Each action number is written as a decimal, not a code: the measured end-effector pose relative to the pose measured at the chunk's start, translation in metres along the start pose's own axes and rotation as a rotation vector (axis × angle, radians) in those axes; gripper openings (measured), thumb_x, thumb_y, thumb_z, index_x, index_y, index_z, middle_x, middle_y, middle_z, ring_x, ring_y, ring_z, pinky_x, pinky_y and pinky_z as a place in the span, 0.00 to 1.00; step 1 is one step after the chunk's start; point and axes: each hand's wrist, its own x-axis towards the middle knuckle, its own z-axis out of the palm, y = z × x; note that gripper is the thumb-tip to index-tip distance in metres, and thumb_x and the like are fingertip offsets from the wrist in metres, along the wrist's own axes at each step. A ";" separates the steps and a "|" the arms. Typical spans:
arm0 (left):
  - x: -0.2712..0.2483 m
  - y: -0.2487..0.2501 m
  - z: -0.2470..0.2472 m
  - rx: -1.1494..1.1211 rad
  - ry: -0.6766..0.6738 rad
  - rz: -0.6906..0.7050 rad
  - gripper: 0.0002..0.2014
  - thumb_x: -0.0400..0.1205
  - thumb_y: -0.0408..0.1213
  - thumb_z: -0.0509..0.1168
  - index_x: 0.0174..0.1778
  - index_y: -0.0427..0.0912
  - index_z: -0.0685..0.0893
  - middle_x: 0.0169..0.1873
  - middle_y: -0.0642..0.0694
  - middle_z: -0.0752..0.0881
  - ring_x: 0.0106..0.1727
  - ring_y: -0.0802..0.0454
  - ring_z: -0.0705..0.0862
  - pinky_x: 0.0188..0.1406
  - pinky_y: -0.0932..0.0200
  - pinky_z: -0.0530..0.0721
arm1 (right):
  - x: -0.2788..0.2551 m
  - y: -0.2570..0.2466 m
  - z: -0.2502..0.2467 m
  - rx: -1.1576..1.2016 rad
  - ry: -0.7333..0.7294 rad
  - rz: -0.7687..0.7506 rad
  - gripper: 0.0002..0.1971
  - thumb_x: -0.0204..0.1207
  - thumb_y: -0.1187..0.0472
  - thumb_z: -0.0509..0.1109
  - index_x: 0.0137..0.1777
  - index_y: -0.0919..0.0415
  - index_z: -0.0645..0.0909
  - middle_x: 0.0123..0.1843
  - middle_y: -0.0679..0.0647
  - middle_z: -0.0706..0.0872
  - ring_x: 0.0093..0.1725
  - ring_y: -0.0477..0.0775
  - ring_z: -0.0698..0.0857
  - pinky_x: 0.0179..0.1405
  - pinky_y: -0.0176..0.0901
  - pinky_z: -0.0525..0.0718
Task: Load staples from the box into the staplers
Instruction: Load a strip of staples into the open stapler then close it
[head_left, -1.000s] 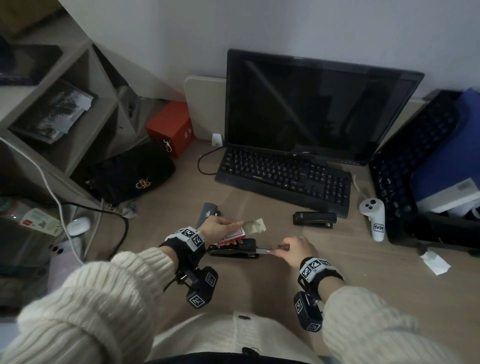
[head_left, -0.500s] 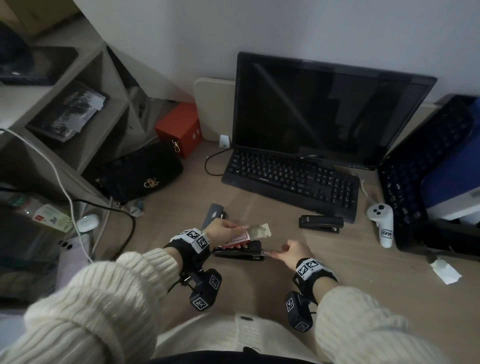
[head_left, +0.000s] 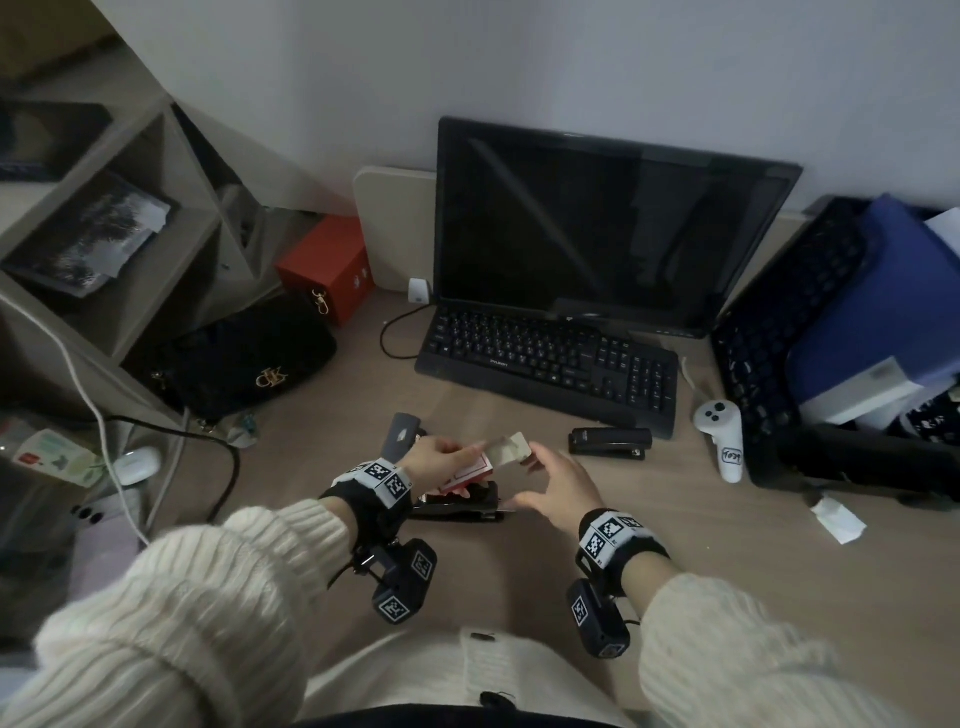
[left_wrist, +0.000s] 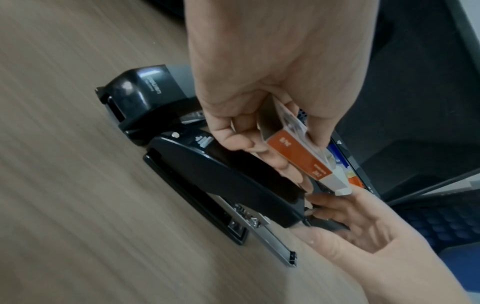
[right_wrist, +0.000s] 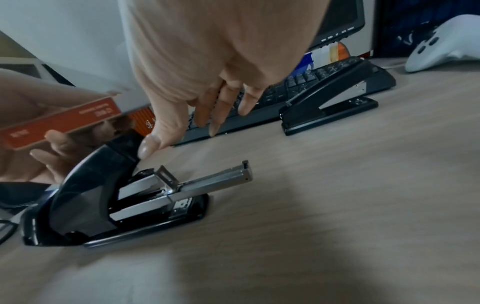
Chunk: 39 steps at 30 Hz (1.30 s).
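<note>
We hold the staple box in our left hand, fingers curled round it, just above the open stapler on the counter. Our right hand, fingers relaxed and empty, reaches toward the box's pulled-out tray (light, flimsy card; pinch its edges gently).

Wood-grain desk. Directly below the hands, a black stapler with metal staple rail slid out (toward the right hand). Beyond the grip, a second stapler, closed, just before a black keyboard. Further right, a white controller and paper scrap.
</note>
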 end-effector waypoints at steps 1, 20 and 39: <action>0.000 0.001 0.002 0.004 -0.006 0.003 0.19 0.84 0.52 0.66 0.52 0.38 0.88 0.40 0.42 0.93 0.25 0.56 0.86 0.18 0.68 0.77 | 0.000 -0.001 0.000 -0.011 0.006 -0.007 0.38 0.65 0.46 0.78 0.74 0.49 0.69 0.61 0.45 0.80 0.63 0.49 0.77 0.63 0.45 0.75; -0.009 0.031 0.021 -0.156 -0.131 -0.010 0.31 0.90 0.57 0.46 0.64 0.32 0.80 0.40 0.35 0.87 0.25 0.51 0.80 0.18 0.65 0.67 | 0.009 -0.019 0.001 0.620 0.094 0.027 0.23 0.72 0.42 0.72 0.65 0.49 0.79 0.57 0.45 0.86 0.59 0.44 0.83 0.62 0.41 0.81; -0.005 0.037 0.023 -0.289 -0.148 -0.100 0.27 0.90 0.57 0.43 0.75 0.43 0.70 0.43 0.35 0.88 0.36 0.48 0.89 0.27 0.64 0.82 | 0.018 0.007 -0.003 1.172 -0.026 0.401 0.14 0.77 0.67 0.70 0.62 0.62 0.80 0.39 0.55 0.85 0.29 0.46 0.74 0.28 0.36 0.71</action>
